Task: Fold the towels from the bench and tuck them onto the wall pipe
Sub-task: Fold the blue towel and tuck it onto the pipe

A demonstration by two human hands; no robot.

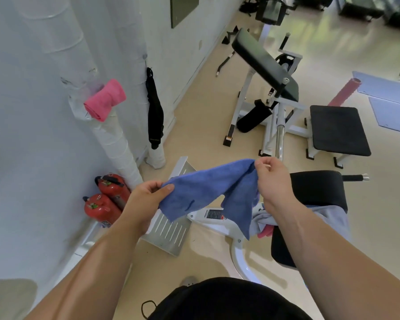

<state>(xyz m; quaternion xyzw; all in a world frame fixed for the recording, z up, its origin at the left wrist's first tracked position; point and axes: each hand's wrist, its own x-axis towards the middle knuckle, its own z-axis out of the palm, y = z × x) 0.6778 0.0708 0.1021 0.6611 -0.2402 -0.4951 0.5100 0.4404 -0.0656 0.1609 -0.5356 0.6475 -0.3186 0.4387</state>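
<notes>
Head view: the left hand [146,199] and right hand [271,179] pinch a blue towel [208,192] at its upper corners, held above the bench [319,192]. At 10 o'clock, a pink towel [104,100] sits tucked on the wrapped pipe [116,139]. Red extinguishers [104,199] stand by the wall at 9. Beige gym floor [206,116].

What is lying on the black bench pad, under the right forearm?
On the bench pad lies a grey towel with a pink towel beneath it. The right forearm and the blue towel cover the rest.

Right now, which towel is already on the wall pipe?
The pink towel, folded and wedged at the pipe. The blue towel is in both hands; others lie on the bench.
</notes>
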